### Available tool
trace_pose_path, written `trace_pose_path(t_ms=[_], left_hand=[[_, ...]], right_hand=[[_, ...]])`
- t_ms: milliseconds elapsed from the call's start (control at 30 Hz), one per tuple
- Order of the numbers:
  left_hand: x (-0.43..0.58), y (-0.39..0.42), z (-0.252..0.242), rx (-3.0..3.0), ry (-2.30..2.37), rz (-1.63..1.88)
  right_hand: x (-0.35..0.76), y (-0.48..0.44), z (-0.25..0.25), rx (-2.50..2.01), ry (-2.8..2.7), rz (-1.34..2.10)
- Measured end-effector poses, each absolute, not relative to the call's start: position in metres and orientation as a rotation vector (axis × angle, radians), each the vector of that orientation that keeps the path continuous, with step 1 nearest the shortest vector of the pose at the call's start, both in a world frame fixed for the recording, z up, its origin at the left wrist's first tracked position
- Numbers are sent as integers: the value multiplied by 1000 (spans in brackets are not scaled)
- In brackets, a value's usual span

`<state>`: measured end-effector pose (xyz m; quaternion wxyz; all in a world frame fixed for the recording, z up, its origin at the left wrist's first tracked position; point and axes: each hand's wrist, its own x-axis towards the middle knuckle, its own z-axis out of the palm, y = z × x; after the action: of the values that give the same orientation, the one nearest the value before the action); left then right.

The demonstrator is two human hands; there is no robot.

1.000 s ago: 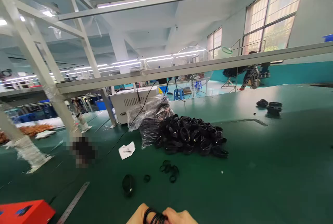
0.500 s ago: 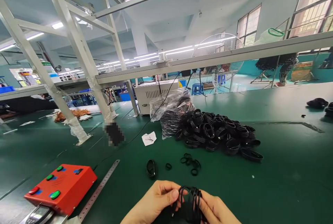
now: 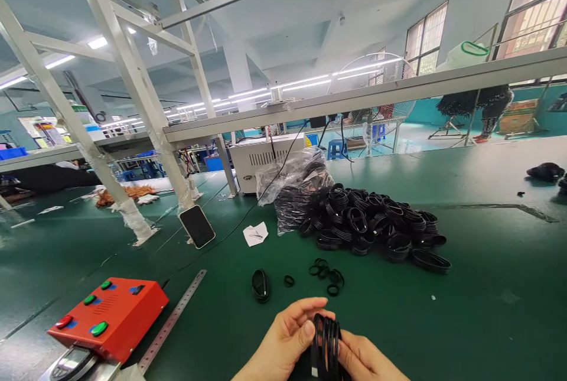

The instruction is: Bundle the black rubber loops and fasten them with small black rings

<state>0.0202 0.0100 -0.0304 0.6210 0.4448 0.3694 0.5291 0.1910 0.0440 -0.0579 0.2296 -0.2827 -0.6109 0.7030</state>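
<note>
A coiled black cable (image 3: 326, 345) is held between my two hands above the green table, near the bottom of the view. My left hand (image 3: 295, 334) grips the coil's left side, thumb pressed against the loops and fingers curled behind. On the right side, my right hand (image 3: 363, 357) is closed on the same coil. A light connector end shows at the coil's lower left. Just beyond my hands lie several small black bands (image 3: 326, 274) and a single band (image 3: 289, 280). Left of them sits a finished-looking small cable coil (image 3: 260, 285).
A large pile of coiled black cables (image 3: 376, 224) spreads beside a clear plastic bag (image 3: 295, 192). Leftward are a red button box (image 3: 110, 316), a steel ruler (image 3: 172, 322) and a phone (image 3: 197, 227) leaning on a post. White paper (image 3: 256, 234) lies mid-table.
My left hand has moved right, closer to my right hand. The cable loops are drawn together more tightly, and the connector end now lies against the coil.
</note>
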Motion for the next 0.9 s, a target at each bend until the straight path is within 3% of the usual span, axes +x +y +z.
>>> trace_pose_path(t_ms=[333, 500, 700, 900], left_hand=[[43, 6, -29, 1167, 1025, 1405], [56, 2, -45, 963, 907, 1439], [59, -5, -50, 971, 1103, 1416], [57, 1, -30, 751, 1055, 1460]], right_hand=[[185, 46, -61, -805, -1647, 1947], [179, 41, -60, -853, -1687, 1797], [182, 37, -46, -856, -1980, 1357], [198, 44, -23, -931, -2575, 550]])
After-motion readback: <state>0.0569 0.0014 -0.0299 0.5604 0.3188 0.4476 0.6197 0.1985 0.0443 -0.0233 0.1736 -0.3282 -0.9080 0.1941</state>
